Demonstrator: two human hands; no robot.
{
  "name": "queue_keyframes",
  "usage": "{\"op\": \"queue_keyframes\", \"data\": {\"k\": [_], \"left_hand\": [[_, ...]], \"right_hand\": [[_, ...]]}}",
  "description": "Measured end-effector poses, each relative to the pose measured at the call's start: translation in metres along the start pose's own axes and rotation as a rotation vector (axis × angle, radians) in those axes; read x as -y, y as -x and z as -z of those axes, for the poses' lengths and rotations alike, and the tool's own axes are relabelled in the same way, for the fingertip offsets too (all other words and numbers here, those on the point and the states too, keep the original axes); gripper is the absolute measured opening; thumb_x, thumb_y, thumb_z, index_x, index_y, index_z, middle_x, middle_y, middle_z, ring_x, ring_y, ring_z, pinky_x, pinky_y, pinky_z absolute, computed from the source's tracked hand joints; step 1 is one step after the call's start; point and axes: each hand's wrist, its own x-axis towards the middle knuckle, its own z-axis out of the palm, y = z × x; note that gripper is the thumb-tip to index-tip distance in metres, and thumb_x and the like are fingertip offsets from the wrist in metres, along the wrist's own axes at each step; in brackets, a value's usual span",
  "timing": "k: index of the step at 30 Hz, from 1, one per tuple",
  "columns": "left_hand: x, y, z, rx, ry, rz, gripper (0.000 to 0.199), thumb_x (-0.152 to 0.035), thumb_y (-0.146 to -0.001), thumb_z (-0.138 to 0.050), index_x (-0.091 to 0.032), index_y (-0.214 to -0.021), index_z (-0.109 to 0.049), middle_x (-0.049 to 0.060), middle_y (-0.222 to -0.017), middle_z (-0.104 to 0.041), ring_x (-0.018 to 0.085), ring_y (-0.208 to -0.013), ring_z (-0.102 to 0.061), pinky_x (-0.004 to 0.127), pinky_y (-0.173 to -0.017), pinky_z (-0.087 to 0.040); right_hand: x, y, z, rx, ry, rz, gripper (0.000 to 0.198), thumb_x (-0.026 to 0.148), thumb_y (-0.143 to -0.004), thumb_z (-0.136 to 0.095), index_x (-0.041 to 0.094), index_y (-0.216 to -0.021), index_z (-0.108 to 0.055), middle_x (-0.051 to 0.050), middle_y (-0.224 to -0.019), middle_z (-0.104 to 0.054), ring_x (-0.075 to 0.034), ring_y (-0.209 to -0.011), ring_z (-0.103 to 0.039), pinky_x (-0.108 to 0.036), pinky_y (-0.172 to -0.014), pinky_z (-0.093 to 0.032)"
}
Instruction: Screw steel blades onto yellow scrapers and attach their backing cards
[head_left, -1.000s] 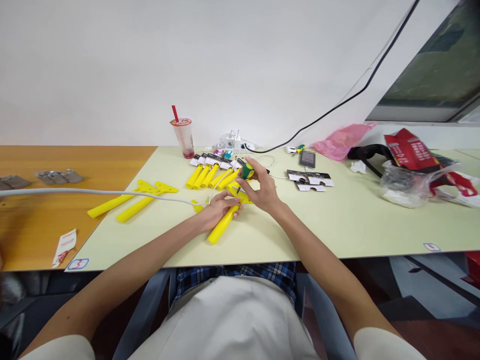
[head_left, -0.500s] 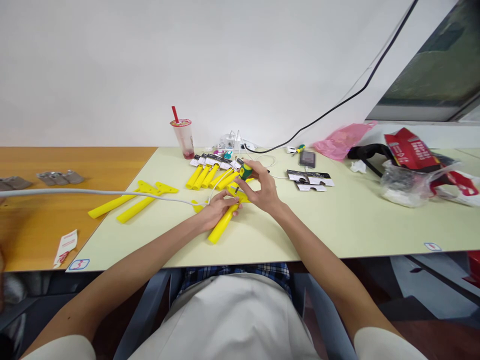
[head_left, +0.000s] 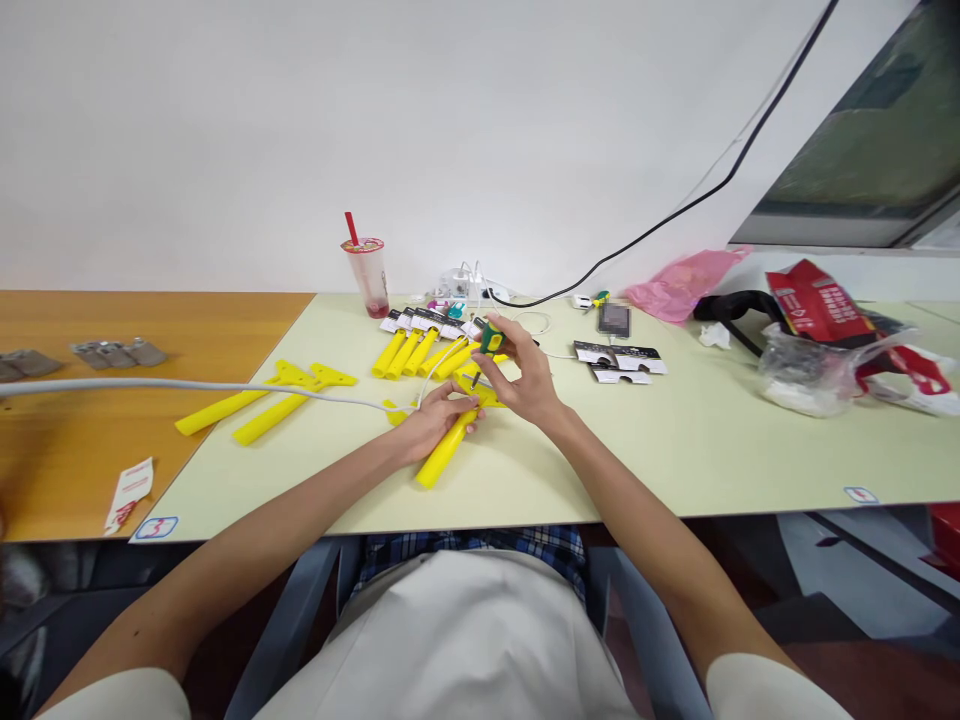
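Note:
My left hand (head_left: 435, 425) is closed around a yellow plastic scraper handle (head_left: 444, 458), near its wide head, with the grip end angled toward me. In my right hand (head_left: 529, 380) is a short green-and-yellow screwdriver (head_left: 491, 340), pinched by the fingers and tilted. Its metal shaft points down at the head of the scraper handle; whether the tip touches a screw is too small to tell. Several yellow scrapers with black-and-white card sleeves (head_left: 409, 350) lie in a row just behind my hands. Two bare yellow handles (head_left: 274, 415) rest to the left.
A drink cup (head_left: 367, 275) with a red straw stands at the back. Black-and-white cards (head_left: 619, 360), a phone-like device (head_left: 615, 319) and plastic bags (head_left: 802, 375) lie to the right. A white cable (head_left: 225, 385) crosses from the left to my left hand. Grey pieces (head_left: 120, 354) sit on the orange table.
The screwdriver has turned slightly and stands a little more upright in my right hand. My left hand and the yellow handle have stayed in place.

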Motion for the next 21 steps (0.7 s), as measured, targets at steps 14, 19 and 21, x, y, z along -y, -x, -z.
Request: {"op": "queue_keyframes", "data": {"k": [14,19,21], "left_hand": [[-0.002,0.003,-0.001,0.001,-0.015,-0.002,0.052,-0.019,-0.067,-0.101,-0.021,-0.092,-0.055,0.001,-0.088,-0.067,0.021,-0.084,-0.074,0.027,-0.06,-0.046],[-0.002,0.004,-0.004,0.005,-0.015,0.042,0.058,-0.017,-0.063,-0.103,-0.022,-0.092,-0.053,0.001,-0.085,-0.067,0.021,-0.084,-0.073,0.027,-0.061,-0.047],[-0.001,0.004,-0.005,0.01,-0.019,0.046,0.059,-0.015,-0.061,-0.103,-0.022,-0.092,-0.054,0.001,-0.085,-0.067,0.021,-0.084,-0.073,0.027,-0.06,-0.047]], "right_hand": [[-0.001,0.002,-0.003,-0.075,-0.121,0.033,0.054,0.041,-0.106,-0.074,0.036,-0.157,-0.057,-0.01,-0.126,-0.069,-0.025,-0.105,-0.078,-0.04,-0.085,-0.072],[-0.003,0.002,-0.004,-0.121,-0.076,0.066,0.06,0.043,-0.101,-0.081,0.04,-0.155,-0.057,-0.007,-0.119,-0.07,-0.024,-0.1,-0.076,-0.036,-0.076,-0.071],[0.002,0.001,-0.002,-0.088,-0.094,0.065,0.057,0.04,-0.106,-0.075,0.04,-0.159,-0.054,-0.009,-0.124,-0.07,-0.025,-0.106,-0.077,-0.04,-0.082,-0.071]]}}
